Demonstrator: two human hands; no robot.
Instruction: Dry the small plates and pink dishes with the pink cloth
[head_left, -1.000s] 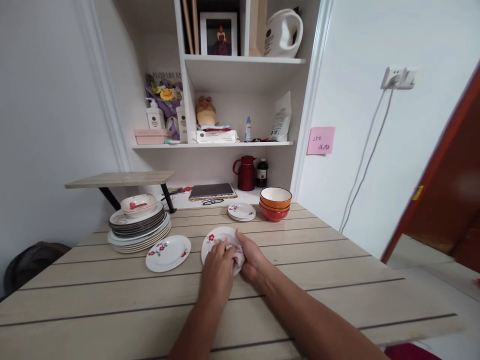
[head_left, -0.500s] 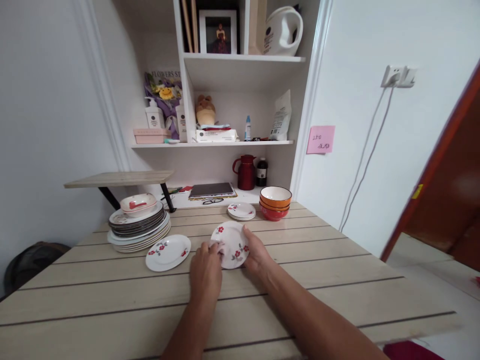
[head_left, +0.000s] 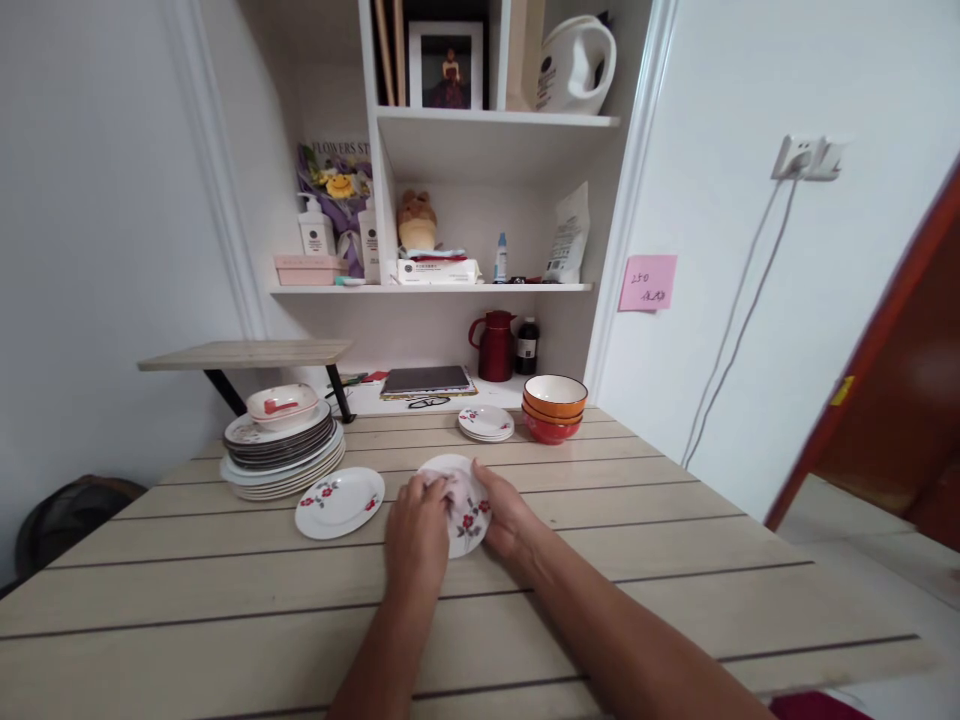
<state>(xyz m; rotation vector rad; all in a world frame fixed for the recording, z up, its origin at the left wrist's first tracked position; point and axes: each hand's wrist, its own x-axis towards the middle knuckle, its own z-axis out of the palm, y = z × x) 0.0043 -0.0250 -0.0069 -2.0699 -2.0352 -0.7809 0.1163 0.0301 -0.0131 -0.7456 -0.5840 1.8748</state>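
Observation:
A small white plate with red flowers lies on the wooden table in front of me. My left hand is closed on a pale pink cloth and presses it onto the plate's left half. My right hand grips the plate's right rim with thumb on top. A second flowered plate lies just left of my hands.
A tall stack of plates topped by a small dish stands at the back left. A low stack of small plates and stacked orange bowls stand behind my hands. Shelves with a red jug rise beyond the table.
The cloth in my left hand has slid from the plate's left edge back onto its face. The plate has shifted slightly under my right hand.

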